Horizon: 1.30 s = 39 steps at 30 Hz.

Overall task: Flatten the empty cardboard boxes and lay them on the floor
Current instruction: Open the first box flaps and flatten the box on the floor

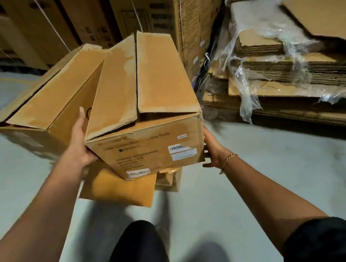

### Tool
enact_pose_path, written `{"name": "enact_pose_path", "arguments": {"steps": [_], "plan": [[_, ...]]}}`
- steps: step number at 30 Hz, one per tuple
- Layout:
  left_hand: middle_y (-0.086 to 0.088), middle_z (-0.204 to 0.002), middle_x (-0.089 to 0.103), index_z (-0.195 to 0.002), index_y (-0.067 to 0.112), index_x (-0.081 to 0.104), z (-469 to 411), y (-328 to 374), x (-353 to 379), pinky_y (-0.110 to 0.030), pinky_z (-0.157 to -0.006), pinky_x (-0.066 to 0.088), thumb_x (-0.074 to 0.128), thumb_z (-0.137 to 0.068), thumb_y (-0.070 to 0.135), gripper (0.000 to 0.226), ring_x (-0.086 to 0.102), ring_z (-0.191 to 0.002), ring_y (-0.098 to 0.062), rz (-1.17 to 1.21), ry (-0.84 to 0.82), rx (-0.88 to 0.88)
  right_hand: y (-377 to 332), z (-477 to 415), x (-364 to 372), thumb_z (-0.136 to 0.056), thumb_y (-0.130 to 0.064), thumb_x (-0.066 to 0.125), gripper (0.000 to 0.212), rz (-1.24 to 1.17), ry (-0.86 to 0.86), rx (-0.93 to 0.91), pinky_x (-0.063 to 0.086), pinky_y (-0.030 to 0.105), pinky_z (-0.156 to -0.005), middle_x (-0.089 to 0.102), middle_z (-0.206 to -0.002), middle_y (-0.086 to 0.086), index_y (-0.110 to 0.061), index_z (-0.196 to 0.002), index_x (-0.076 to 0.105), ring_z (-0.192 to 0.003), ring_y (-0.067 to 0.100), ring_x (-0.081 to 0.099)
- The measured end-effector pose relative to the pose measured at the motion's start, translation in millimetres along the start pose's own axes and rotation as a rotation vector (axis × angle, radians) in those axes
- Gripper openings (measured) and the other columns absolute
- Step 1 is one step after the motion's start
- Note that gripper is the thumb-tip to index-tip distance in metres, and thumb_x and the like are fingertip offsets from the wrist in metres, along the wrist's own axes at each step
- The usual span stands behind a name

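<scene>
A long brown cardboard box (148,149) with printed text and a barcode label hangs in front of me, held between both hands, its top flaps loose and partly raised. My left hand (82,143) presses flat against its left side, thumb pointing up. My right hand (212,150) holds the right bottom corner, fingers partly hidden behind the box; a gold bracelet sits on the wrist. Its bottom flaps (118,187) hang open underneath. A second open box (43,111) lies on the floor to the left, just behind the held one.
Stacks of flattened cardboard (299,71) with torn plastic wrap (245,97) lie at the right. Tall strapped cartons (180,13) line the back. Pale grey floor (263,175) spreads around me. My dark-trousered legs (135,250) show at the bottom.
</scene>
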State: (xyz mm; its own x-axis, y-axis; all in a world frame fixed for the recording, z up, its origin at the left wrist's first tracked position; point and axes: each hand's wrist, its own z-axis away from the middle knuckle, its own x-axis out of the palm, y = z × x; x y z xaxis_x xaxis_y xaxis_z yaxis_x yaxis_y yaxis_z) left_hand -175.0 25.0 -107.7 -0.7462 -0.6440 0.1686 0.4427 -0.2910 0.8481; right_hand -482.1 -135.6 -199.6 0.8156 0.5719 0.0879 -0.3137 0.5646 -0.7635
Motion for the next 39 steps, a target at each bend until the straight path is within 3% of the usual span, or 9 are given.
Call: {"name": "enact_pose_path", "arguments": {"steps": [2,4,11,15,20,24,30,34,39], "plan": [[-0.013,-0.105,0.073,-0.112,0.023,0.069,10.2,18.4,-5.2,-0.058,-0.083,0.054,0.055,-0.076,0.079,0.068,0.068,-0.095,-0.036,-0.238,0.004,-0.059,-17.1,26.3,3.9,-0.037,-0.105,0.046,0.130,0.020,0.030,-0.066,0.031,0.067,-0.108,0.047,-0.151,0.007,-0.033,-0.145,0.049,-0.136,0.036,0.043],[-0.012,-0.111,0.072,-0.118,0.026,0.065,27.2,23.8,-6.0,-0.070,-0.079,0.052,0.062,-0.074,0.076,0.066,0.065,-0.104,-0.036,-0.390,0.020,-0.102,-43.6,54.6,11.7,-0.037,-0.102,0.053,0.112,0.011,0.018,-0.137,0.035,0.069,-0.099,0.052,-0.146,0.008,-0.034,-0.125,0.064,-0.132,0.039,0.044],[-0.018,-0.132,0.059,-0.132,0.030,0.055,65.2,-2.5,17.9,-0.076,-0.074,0.050,0.079,-0.067,0.064,0.078,0.054,-0.120,-0.045,-0.248,0.020,-0.014,-80.7,88.5,28.6,-0.081,-0.053,0.067,0.060,0.101,0.099,-0.191,0.046,0.068,-0.095,0.052,-0.132,0.012,-0.025,-0.132,0.053,-0.119,0.040,0.050],[-0.011,-0.146,0.049,-0.144,0.033,0.044,75.7,-38.5,30.0,-0.076,-0.069,0.050,0.085,-0.047,0.070,0.112,0.047,-0.129,-0.044,-0.175,0.007,0.001,-38.5,114.9,5.4,-0.087,-0.047,0.063,0.044,0.045,0.163,-0.255,0.052,0.063,-0.092,0.056,-0.131,0.006,-0.024,-0.125,0.059,-0.116,0.035,0.053],[0.007,-0.152,0.039,-0.155,0.036,0.023,132.6,-114.4,95.8,-0.066,-0.097,0.046,0.071,-0.085,0.053,0.086,0.038,-0.140,-0.031,-0.149,-0.044,0.047,37.0,172.8,-64.1,-0.089,-0.043,0.063,0.046,-0.028,0.264,-0.320,0.057,0.057,-0.088,0.060,-0.131,0.006,-0.024,-0.131,0.056,-0.117,0.036,0.056],[0.028,-0.120,0.058,-0.135,0.044,0.047,154.5,-221.0,145.0,-0.057,-0.104,0.044,0.074,-0.079,0.057,0.063,0.054,-0.120,-0.013,-0.138,-0.131,0.084,112.1,212.4,-131.2,-0.077,-0.036,0.066,0.054,-0.107,0.364,-0.277,0.053,0.059,-0.096,0.059,-0.129,0.011,-0.025,-0.129,0.056,-0.115,0.035,0.056],[0.009,-0.134,0.060,-0.130,0.043,0.051,105.9,-331.9,189.0,-0.051,-0.095,0.051,0.075,-0.084,0.040,0.052,0.056,-0.120,-0.015,-0.125,-0.223,-0.168,219.9,162.8,-191.1,-0.067,-0.031,0.071,0.066,-0.238,0.523,-0.089,0.053,0.051,-0.079,0.063,-0.114,0.006,-0.024,-0.129,0.049,-0.109,0.018,0.057],[0.011,-0.133,0.044,-0.152,0.036,0.029,55.6,-369.2,200.8,-0.056,-0.097,0.047,0.072,-0.088,0.039,0.077,0.043,-0.121,-0.017,-0.286,-0.199,-0.323,274.1,114.2,-208.1,-0.085,-0.018,0.065,0.030,-0.313,0.546,0.062,0.050,0.045,-0.076,0.064,-0.105,0.001,-0.034,-0.108,0.053,-0.100,0.016,0.056],[0.016,-0.136,0.049,-0.149,0.039,0.035,-2.9,-398.6,211.7,-0.057,-0.102,0.044,0.073,-0.087,0.039,0.073,0.047,-0.126,-0.016,-0.369,-0.215,-0.363,300.0,81.6,-235.5,-0.071,-0.021,0.073,0.055,-0.357,0.540,0.062,0.054,0.040,-0.068,0.062,-0.112,0.004,-0.027,-0.121,0.051,-0.100,0.025,0.059]]}}
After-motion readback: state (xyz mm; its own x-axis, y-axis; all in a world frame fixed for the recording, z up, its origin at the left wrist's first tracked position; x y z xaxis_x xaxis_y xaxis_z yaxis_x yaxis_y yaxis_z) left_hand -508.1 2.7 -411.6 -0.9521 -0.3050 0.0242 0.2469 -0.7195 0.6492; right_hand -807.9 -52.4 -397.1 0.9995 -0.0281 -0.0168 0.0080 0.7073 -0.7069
